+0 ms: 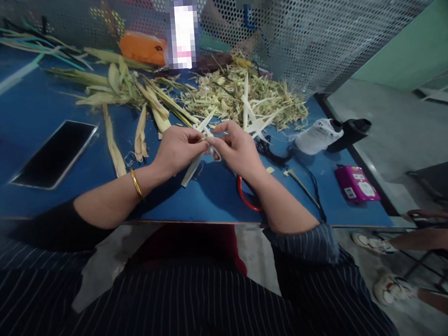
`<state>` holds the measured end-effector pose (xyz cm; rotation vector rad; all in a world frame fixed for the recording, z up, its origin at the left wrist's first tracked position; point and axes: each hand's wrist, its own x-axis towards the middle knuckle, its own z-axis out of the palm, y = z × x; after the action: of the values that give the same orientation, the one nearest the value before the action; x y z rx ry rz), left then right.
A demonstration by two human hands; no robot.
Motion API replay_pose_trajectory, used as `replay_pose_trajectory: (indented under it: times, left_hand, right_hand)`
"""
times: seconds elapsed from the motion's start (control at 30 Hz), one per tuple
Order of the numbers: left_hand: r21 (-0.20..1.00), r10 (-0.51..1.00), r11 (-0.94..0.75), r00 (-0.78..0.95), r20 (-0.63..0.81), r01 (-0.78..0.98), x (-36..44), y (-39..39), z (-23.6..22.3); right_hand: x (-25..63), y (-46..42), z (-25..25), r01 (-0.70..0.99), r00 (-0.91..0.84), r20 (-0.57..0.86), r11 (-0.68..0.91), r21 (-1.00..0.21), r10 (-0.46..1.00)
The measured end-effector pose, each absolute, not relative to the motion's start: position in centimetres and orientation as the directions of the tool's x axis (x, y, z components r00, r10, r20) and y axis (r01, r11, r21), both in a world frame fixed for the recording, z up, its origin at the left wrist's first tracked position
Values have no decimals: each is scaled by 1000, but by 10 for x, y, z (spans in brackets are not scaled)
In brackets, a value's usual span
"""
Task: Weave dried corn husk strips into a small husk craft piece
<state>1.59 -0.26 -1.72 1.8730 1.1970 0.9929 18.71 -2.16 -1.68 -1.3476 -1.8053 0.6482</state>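
Observation:
Over the blue table (172, 202), my left hand (180, 148) and my right hand (240, 149) meet, thumbs and fingers pinched together on a pale corn husk strip (193, 171). One end of the strip slants down below my left fingers. A small whitish loop (216, 154) hangs at my right fingertips; its material is unclear. Other pale husk strips (253, 117) stick out just beyond my right hand. A red ring-shaped handle (245, 200) lies partly hidden under my right wrist.
Bundled corn husks (120, 85) and a shredded husk pile (242, 92) lie behind my hands. A dark-screened phone (56, 154) rests at left. White (314, 137) and black thread spools (350, 133) and a purple packet (357, 183) are at right. Perforated metal (302, 34) rises behind; someone's legs (428, 240) show at right.

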Motion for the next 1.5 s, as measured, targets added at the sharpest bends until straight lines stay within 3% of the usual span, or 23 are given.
replay_pose_trajectory:
  times: [0.17,0.27,0.4,0.5,0.67,0.8,1.07,1.37,1.43,1.5]
  left_hand:
    - [772,872,-451,408,272,449,15,-5,-17]
    - [780,847,-456,477,234,427,16,-6,-16]
    - [835,801,-397,588,112,381,16,-6,-13]
    - [891,740,-301,673,-7,341,15,-6,-12]
    - [942,720,-145,685,-110,303,13,-4,-6]
    - [943,686,-150,718,-117,297,10,-1,-4]
    - [923,804,-145,586,-100,356,17,-8,-2]
    - [961,805,-16,573,-152,277,19,-10,-4]
    - [979,837,48,527,-148,199,18,-7,-5]
    - [989,873,103,467,-142,107,17,-4,-6]
  right_hand:
    - [188,-20,-15,556,-135,352,365,-747,926]
    - [190,-16,-16,476,-93,327,330,-815,941]
    - [190,-12,-18,226,5,202,195,-954,979]
    - [191,-9,-19,99,128,171,159,-982,977]
    - [191,-7,-20,6,237,185,189,-982,954]
    - [187,-9,-19,-17,198,241,249,-968,950]
    - [182,-14,-21,-2,18,341,341,-940,940]
    - [177,-25,-16,189,-117,448,463,-866,886]
    - [182,-27,-12,321,-56,511,500,-804,858]
    - [188,-27,-9,439,114,570,473,-764,814]
